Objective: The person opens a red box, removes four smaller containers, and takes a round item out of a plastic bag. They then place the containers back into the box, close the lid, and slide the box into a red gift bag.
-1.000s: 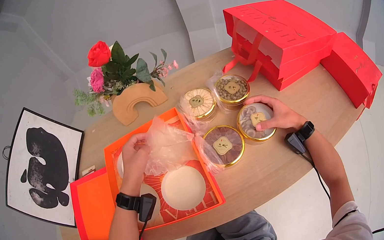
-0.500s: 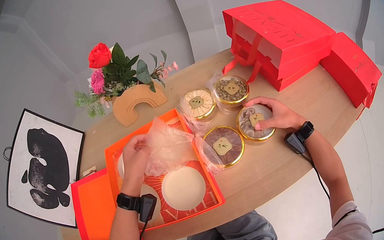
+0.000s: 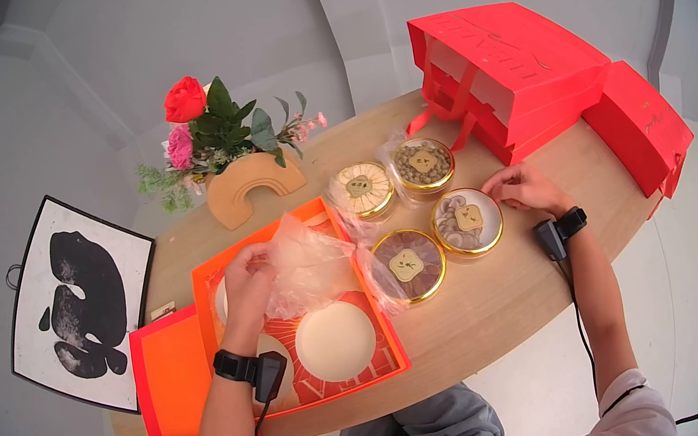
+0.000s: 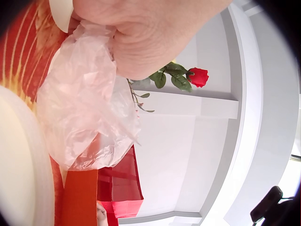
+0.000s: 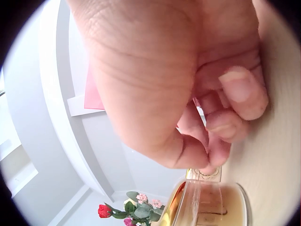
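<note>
My left hand (image 3: 247,287) pinches a crumpled clear plastic bag (image 4: 87,99) over the orange box (image 3: 312,395). Inside the box are round cream recesses (image 3: 335,343) in a red printed insert. My right hand (image 3: 533,192), fingers loosely curled and holding nothing, is by the right rim of a round gold-rimmed jar of pale curled pieces (image 3: 457,237). That jar (image 5: 218,207) appears just below its fingertips in the right wrist view. Beside it stand a jar of brown pieces (image 3: 422,284), a jar of pale slices (image 3: 365,187) and a jar of small round pieces (image 3: 422,162).
Behind the jars, a red gift bag (image 3: 515,58) lies on its side, a red box (image 3: 642,124) next to it. An arch-shaped vase (image 3: 253,178) with flowers stands at the back. Black-framed artwork (image 3: 78,304) leans at the left, near an orange lid (image 3: 173,380).
My right hand has let go of the jar of pale curled pieces and drawn back slightly to the right. The left hand stays in place with the plastic bag.
</note>
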`<state>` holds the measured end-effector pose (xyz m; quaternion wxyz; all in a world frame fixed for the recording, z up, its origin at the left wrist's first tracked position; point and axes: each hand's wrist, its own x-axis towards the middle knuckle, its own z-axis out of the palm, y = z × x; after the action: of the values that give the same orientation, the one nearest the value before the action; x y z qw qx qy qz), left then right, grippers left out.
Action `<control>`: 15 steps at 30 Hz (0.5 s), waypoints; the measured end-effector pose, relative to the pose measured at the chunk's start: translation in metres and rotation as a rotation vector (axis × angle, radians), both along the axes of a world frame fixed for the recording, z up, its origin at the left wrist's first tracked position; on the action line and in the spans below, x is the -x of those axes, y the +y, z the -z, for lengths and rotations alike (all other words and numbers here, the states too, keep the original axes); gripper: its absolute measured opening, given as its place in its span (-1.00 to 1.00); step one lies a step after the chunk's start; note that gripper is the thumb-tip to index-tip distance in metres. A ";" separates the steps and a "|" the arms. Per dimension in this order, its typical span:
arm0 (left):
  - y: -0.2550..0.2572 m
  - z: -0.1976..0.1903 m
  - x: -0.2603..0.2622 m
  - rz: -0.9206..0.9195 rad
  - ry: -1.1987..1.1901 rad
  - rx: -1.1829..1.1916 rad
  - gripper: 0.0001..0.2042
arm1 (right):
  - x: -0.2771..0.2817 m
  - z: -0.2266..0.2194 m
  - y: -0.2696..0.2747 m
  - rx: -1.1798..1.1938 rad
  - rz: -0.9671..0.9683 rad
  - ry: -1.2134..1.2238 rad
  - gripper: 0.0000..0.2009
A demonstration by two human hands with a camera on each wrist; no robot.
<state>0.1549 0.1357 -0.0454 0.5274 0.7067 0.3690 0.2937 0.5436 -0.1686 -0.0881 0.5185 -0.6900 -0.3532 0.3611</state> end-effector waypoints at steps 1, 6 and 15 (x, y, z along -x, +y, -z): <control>0.000 0.000 0.000 -0.003 -0.007 0.004 -0.67 | -0.001 0.000 -0.001 0.018 -0.035 -0.009 -0.79; 0.000 0.000 0.000 0.000 0.010 -0.002 -0.68 | -0.001 -0.002 -0.004 0.022 -0.084 -0.013 -0.75; -0.002 -0.003 -0.001 -0.005 0.022 -0.008 -0.68 | 0.003 -0.005 -0.001 0.024 -0.069 -0.077 -0.80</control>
<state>0.1555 0.1334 -0.0423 0.5198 0.7111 0.3753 0.2886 0.5405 -0.1696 -0.0826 0.4836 -0.6969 -0.3920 0.3562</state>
